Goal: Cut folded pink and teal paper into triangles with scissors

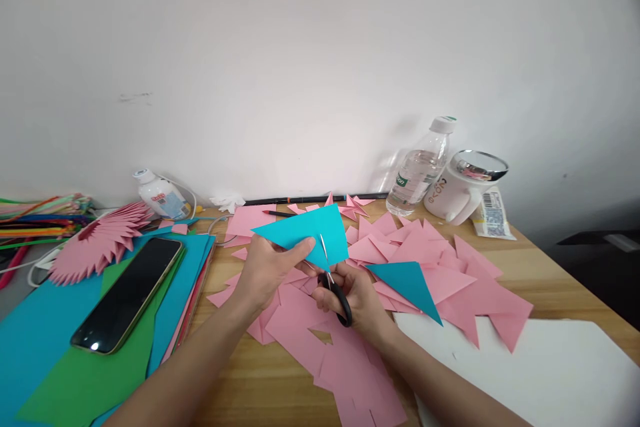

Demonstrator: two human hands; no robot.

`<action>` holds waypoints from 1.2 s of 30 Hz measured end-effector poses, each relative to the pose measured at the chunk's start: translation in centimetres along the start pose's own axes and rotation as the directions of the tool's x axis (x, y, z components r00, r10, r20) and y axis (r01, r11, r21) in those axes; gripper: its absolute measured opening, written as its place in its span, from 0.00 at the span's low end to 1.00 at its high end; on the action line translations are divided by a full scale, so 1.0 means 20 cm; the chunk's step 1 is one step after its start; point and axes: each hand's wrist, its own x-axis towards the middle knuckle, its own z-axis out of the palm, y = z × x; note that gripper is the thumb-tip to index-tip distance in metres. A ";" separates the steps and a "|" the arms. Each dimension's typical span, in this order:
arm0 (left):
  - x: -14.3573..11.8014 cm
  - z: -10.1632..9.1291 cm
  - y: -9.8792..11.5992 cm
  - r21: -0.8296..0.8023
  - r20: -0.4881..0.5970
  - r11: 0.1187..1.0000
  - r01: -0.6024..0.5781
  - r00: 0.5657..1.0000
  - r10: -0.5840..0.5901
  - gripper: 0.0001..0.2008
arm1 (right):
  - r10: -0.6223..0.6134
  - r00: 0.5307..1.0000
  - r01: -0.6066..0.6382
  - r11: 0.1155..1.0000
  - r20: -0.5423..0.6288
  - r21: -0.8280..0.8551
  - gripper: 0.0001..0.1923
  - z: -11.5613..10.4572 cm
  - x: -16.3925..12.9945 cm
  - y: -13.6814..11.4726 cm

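Note:
My left hand pinches a folded piece of blue paper between thumb and fingers, holding it above the table. In my right hand is a pair of black-handled scissors, fingers closed round the grips. The scissor blades point up and away, parted at the paper's lower edge, with one blade lying in front of the blue paper. A cut blue paper triangle rests to the right on a heap of pink paper pieces. Further pink strips lie beneath my hands.
At left a black phone lies on green and blue sheets beside a pink folded paper ring. A white bottle stands behind. At right are a water bottle, a white mug, a small packet and white paper.

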 end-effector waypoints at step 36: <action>-0.01 0.04 0.00 -0.078 0.000 0.992 -0.094 0.996 0.094 0.12 | 0.013 1.000 -0.014 0.996 0.014 0.084 0.16 0.00 0.00 -0.03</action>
